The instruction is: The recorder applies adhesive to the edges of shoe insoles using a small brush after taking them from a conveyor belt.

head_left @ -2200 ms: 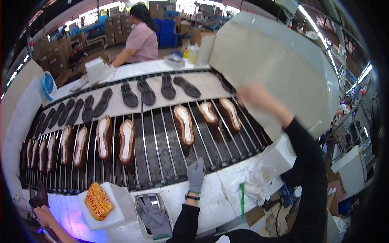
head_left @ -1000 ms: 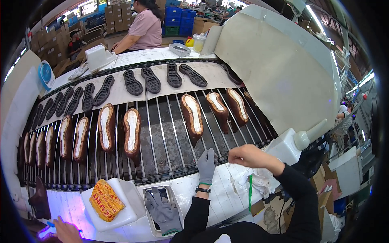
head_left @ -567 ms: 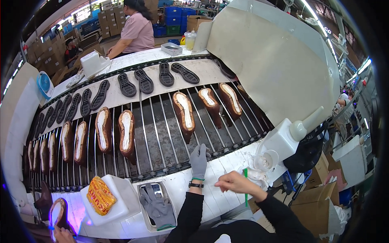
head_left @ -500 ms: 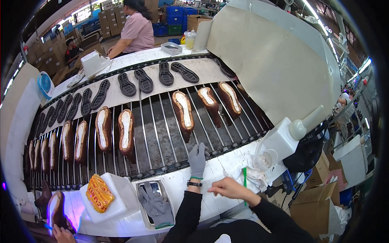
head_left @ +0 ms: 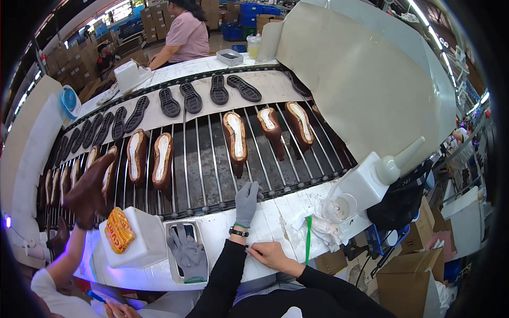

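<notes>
Nearest boot (head_left: pixel 235 138): on the rod rack (head_left: pixel 200 164), just beyond the left hand; sole side up, a white strip framed by a tan border, the dark brown upper hanging below.
Left hand (head_left: pixel 246 206): gray-gloved, fingers close together and slightly bent at the rack's near edge; whether they grip anything cannot be told.
Right hand (head_left: pixel 271 256): bare, fingers drawn in, tips at the left sleeve (head_left: pixel 229 265); whether they pinch the cloth cannot be told.
Obstruction: a co-worker's arm (head_left: pixel 68 259) at far left, with a raised boot (head_left: pixel 90 192) covering part of the boot row.
Near bench: spare glove (head_left: pixel 186 252) in a tray (head_left: pixel 206 271), yellow-orange packet (head_left: pixel 119 229), green stick (head_left: pixel 308 238), white bottle (head_left: pixel 365 181).
Far side: black soles (head_left: pixel 219 89) along a pale strip; a large pale hood (head_left: pixel 360 90) at right.
</notes>
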`<state>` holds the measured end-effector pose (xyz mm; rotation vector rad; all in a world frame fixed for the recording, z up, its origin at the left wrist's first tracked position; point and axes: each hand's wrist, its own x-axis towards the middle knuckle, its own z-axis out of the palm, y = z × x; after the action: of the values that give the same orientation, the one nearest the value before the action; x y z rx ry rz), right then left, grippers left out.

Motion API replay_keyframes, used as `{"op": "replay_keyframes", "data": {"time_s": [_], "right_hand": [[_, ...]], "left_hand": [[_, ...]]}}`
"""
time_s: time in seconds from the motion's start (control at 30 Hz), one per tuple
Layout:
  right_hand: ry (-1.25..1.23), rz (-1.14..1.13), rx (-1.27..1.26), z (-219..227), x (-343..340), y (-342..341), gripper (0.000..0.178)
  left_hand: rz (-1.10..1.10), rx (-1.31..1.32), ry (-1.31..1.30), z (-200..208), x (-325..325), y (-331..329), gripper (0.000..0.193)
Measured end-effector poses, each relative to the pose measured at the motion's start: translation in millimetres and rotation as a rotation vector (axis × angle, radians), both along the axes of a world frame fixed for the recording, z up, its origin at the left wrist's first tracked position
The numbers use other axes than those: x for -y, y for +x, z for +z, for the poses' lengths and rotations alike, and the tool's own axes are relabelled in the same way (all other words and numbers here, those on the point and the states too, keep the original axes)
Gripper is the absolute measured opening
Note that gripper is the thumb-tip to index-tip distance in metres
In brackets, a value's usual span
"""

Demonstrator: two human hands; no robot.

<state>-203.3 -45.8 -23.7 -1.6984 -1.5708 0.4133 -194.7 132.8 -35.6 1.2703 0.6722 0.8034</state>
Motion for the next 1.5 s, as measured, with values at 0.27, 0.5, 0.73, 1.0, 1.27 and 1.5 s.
{"op": "replay_keyframes", "data": {"time_s": [0.27,0.5,0.73,1.0,1.27,1.5], "right_hand": [[-0.013,-0.089,-0.165,5,3,1,0.011],[0.008,-0.035,-0.169,0,5,6,0.011],[0.017,-0.033,-0.18,2,3,8,0.021],[-0.016,-0.09,-0.273,-2,4,5,0.019],[0.015,-0.167,-0.463,-14,10,6,0.016],[0.211,-0.255,-0.316,52,25,30,0.006]], "left_hand": [[-0.018,-0.089,0.125,-2,4,1,0.028],[-0.017,-0.121,0.137,4,5,1,0.029],[-0.029,-0.118,0.153,-3,4,7,0.029],[-0.028,-0.117,0.149,-3,4,2,0.028],[-0.045,-0.111,0.157,-5,5,5,0.027],[-0.027,-0.113,0.191,3,3,7,0.024]]}}
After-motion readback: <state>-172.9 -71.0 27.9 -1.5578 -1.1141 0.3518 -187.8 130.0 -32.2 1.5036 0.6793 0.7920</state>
